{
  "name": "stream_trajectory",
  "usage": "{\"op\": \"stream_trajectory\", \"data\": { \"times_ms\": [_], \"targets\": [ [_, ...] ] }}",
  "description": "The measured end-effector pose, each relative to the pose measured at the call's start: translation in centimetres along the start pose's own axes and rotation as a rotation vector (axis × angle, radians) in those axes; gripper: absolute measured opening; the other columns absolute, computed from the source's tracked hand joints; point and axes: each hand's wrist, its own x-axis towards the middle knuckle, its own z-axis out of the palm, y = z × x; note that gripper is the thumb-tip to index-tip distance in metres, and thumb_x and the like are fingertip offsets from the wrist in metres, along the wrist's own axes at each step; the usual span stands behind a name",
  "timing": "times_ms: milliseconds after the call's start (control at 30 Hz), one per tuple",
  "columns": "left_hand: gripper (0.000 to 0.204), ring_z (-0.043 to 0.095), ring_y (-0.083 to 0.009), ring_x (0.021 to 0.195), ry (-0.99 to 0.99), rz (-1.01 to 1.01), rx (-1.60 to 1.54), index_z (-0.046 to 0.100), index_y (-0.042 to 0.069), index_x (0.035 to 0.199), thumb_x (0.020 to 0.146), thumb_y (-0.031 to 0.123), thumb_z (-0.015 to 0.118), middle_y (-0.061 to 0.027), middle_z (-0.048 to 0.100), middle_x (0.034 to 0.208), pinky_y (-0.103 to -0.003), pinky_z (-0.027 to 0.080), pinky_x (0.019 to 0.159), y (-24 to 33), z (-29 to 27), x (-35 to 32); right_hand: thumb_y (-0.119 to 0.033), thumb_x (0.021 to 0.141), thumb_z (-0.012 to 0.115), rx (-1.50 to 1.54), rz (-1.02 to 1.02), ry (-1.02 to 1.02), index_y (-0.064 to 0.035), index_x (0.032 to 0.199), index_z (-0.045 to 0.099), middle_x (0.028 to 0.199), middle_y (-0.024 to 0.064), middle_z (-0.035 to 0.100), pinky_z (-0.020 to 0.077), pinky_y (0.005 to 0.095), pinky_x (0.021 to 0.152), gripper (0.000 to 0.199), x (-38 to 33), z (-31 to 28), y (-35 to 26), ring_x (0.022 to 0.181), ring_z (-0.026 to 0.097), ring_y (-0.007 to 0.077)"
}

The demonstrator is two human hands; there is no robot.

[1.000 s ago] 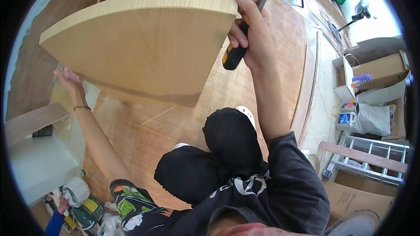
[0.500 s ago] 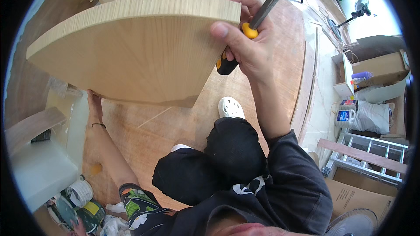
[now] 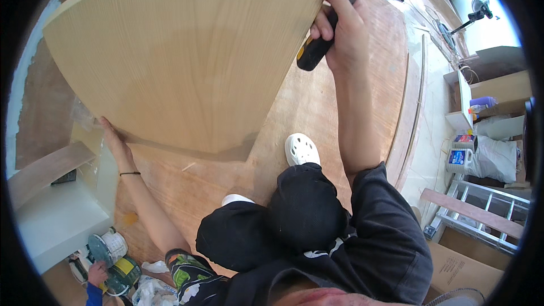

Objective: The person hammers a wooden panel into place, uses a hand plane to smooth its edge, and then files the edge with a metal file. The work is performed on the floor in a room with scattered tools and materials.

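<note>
A large pale wooden panel [image 3: 187,62] with a curved far edge is held up in front of me, its broad face towards me. My left hand [image 3: 115,141] grips its lower left edge, the fingers partly hidden by the wood. At the panel's upper right corner, my right hand [image 3: 348,34] presses its thumb near the edge. That same hand is closed around the black and yellow handle of what looks like a file [image 3: 316,51]. The file's grey metal blade points up and right, away from the panel.
A person's hand [image 3: 97,272] reaches by a white and green tub [image 3: 107,247] at lower left. A white box-like unit [image 3: 68,215] stands on the left. On the right are a metal ladder [image 3: 481,207], a white jug [image 3: 458,160] and a cardboard box [image 3: 462,269].
The panel has tilted and risen, showing more of its broad face. My right hand has moved up and slightly right with the file; my left hand has shifted slightly left.
</note>
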Motion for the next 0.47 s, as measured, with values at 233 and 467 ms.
{"op": "stream_trajectory", "data": {
  "times_ms": [233,467],
  "targets": [
    [0.094,0.029,-0.0261,0.147,0.015,-0.028,-0.061,0.031,-0.004,0.152,0.094,0.066,0.054,-0.0148,0.033,0.159,-0.04,0.022,0.121,2.8,3.5,-5.9,-0.029,0.104,0.055,-0.031,-0.143,-0.225,0.0041,0.124,0.061,0.063,-0.0054,0.052,0.0337,0.0186,0.044,0.039,6.7,-1.6,-2.3,0.044,0.04,0.0014],
    [0.09,0.019,-0.0293,0.151,0.164,0.087,-0.126,0.024,0.0,0.156,0.097,0.064,0.048,-0.0117,0.026,0.163,-0.044,0.01,0.124,0.0,6.6,-10.5,-0.038,0.099,0.063,-0.186,-0.086,-0.306,-0.0001,0.125,0.061,0.073,-0.0015,0.061,0.0372,0.0226,0.043,0.046,11.5,-1.1,-4.4,0.048,0.046,0.0047]
  ]
}}
